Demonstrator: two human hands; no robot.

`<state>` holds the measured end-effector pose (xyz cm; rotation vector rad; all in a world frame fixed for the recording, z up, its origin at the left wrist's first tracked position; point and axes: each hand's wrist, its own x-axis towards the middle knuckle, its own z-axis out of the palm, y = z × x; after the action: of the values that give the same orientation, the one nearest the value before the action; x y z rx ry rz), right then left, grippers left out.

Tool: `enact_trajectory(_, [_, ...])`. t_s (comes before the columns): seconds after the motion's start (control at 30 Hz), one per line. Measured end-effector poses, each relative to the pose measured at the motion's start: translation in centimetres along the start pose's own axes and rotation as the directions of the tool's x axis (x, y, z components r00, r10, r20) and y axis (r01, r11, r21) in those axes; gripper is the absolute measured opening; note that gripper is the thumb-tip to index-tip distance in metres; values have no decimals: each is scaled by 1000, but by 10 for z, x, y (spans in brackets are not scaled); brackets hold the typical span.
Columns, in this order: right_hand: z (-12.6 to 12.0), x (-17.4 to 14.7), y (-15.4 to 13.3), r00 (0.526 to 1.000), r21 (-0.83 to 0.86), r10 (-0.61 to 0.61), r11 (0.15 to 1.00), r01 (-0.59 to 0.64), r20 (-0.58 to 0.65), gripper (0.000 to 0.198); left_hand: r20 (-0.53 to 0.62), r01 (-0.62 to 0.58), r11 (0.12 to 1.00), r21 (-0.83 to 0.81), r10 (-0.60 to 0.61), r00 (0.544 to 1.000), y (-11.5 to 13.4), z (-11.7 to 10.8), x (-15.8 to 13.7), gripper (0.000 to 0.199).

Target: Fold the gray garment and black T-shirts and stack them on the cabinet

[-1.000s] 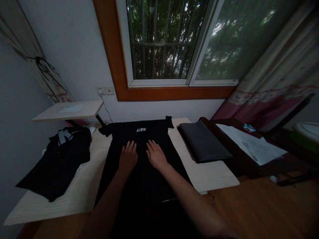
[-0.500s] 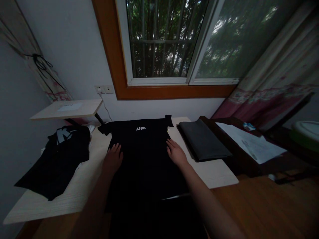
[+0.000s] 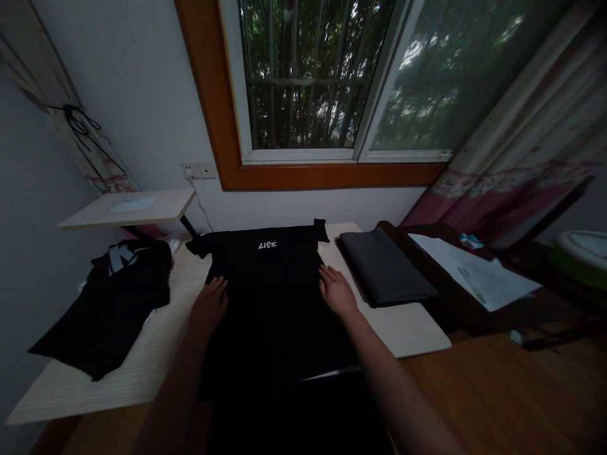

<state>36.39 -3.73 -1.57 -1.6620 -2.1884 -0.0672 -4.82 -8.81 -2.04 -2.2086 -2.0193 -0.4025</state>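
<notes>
A black T-shirt (image 3: pixel 270 297) lies spread out on the pale wooden table (image 3: pixel 411 328), its sleeves at the far end and small white lettering near that edge. My left hand (image 3: pixel 210 302) rests flat at the shirt's left edge, fingers stretched forward. At the right edge of the shirt lies my right hand (image 3: pixel 337 291), also flat with its fingers extended. Neither hand grips the fabric. The near part of the shirt merges with dark clothing below, so its lower edge is hard to make out.
To the left sits a heap of black clothing (image 3: pixel 123 303) with a grey print, below a small raised shelf (image 3: pixel 128 208). A dark grey folder (image 3: pixel 384 265) lies right of the shirt. Papers (image 3: pixel 469 272) cover part of a dark surface farther right. A window (image 3: pixel 313 76) is behind.
My left hand has slid slightly left, toward the shirt's outer edge. My right hand has shifted very slightly right. The shirt lies as before.
</notes>
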Motion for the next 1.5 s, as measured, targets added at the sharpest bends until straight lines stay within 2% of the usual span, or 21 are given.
enact_trajectory(0.2, [-2,0,-1,1000,-4,-8,1000,8,-14,44,-10,34,999,38,-34,999,0,-3,-4,47])
enact_trajectory(0.5, [-5,-1,-3,999,-10,19,1000,-19,-28,42,-53,171,984,48,-168,984,9,-14,-8,47])
enact_trajectory(0.9, [-6,-1,-3,998,-17,49,999,-50,-44,44,-23,169,983,66,-168,986,9,-15,-7,48])
enact_trajectory(1.17, [-12,-1,-5,995,-24,63,998,-65,-72,42,-130,167,982,87,-155,979,8,-19,-8,42])
enact_trajectory(1.4, [-19,-4,-9,988,-101,137,984,-144,-74,40,-183,362,920,151,-334,925,19,-35,-13,42])
enact_trajectory(1.5, [-21,-5,-9,987,-140,153,977,-160,-57,39,-193,408,895,180,-375,907,21,-38,-14,43])
